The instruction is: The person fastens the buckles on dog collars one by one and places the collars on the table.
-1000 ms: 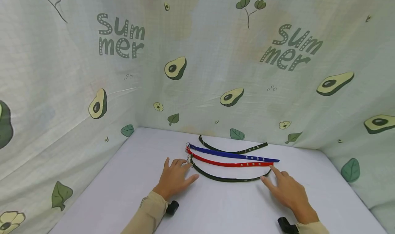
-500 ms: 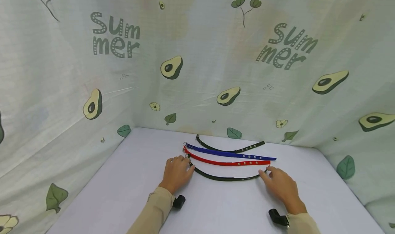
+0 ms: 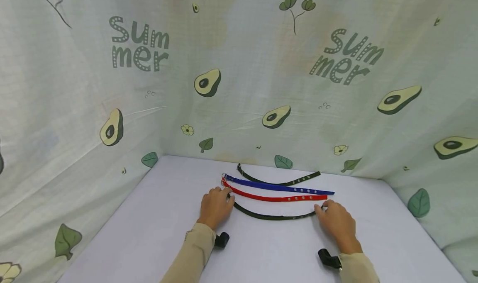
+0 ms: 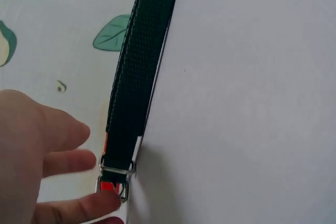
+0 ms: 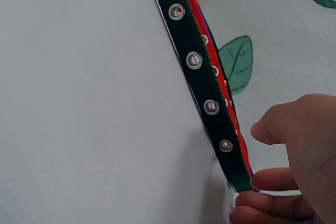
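Note:
A dark green dog collar (image 3: 276, 218) stretches in a shallow curve between my two hands. My left hand (image 3: 216, 208) is at its buckle end. In the left wrist view, a finger touches the metal buckle (image 4: 115, 170), while the thumb (image 4: 71, 129) stays apart from the strap. At the opposite end, my right hand (image 3: 337, 225) touches the strap tip with its fingers. The right wrist view shows the thumb (image 5: 268, 129) clear of the strap, and metal eyelets (image 5: 194, 60) along it. Behind it lies a red collar (image 3: 272, 198), its buckle partly hidden by my left hand.
Beyond the red collar lie a blue collar (image 3: 269, 186) and another dark green collar (image 3: 284, 183), buckles to the left. All are on a white table (image 3: 269, 254). A printed cloth (image 3: 239, 67) hangs behind and along both sides.
My left hand has moved in over the buckle end of the nearest collar. My right hand's index finger has drawn back from the red collar's tip to the dark green one's. The view has shifted slightly.

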The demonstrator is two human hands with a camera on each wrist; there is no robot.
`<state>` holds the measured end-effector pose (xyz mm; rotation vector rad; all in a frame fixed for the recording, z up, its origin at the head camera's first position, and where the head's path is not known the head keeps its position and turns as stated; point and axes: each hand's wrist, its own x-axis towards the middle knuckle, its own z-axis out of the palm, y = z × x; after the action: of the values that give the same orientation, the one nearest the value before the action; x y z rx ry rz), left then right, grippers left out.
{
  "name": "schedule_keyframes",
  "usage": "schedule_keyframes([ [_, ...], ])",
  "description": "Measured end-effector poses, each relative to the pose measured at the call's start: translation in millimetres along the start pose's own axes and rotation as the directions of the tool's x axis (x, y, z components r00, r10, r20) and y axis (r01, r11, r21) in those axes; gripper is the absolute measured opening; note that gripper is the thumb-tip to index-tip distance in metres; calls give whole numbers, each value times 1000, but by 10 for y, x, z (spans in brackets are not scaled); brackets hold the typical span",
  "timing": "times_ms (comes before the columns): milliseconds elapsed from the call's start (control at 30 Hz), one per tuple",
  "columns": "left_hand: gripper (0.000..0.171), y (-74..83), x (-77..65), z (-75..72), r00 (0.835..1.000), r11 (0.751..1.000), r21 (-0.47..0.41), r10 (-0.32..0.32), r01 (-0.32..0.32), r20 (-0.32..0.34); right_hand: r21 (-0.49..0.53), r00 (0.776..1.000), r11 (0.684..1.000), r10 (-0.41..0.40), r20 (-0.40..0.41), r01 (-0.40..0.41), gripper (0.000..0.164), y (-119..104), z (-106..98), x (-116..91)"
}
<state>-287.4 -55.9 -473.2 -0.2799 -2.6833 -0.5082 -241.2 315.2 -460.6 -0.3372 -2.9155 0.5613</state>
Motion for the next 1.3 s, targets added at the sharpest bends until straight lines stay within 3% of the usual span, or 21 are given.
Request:
schedule_keyframes([
  [333,26,75,-28,43,998,999,31,-35,33,56,1,993,995,98,61,-99,48,-29,44,-10],
  [667,21,75,-69,32,998,999,13,-51,51,23,89,994,990,110,11,-111,34,17,54,-69],
  [800,17,54,-96,50,999,998,-30,-50,50,-8,140,992,983,123,-30,-117,30,32,99,-99],
  [967,14,59,-78,73,993,978,-180,-112,105,-26,231,986,964,150,-72,-130,28,26,143,-130],
  [1067,18,72,-58,65,986,937,-319,-162,143,-33,324,983,939,155,-96,-116,27,-2,168,-147],
  [1133,22,78,-44,63,978,888,-425,-206,174,-30,395,980,913,161,-115,-103,25,-33,183,-161],
  [1200,24,87,-27,48,967,812,-546,-255,208,-11,479,977,873,170,-127,-90,22,-74,191,-172],
  [1300,27,97,-6,31,953,664,-705,-297,251,60,598,973,798,192,-126,-80,19,-142,189,-183],
])
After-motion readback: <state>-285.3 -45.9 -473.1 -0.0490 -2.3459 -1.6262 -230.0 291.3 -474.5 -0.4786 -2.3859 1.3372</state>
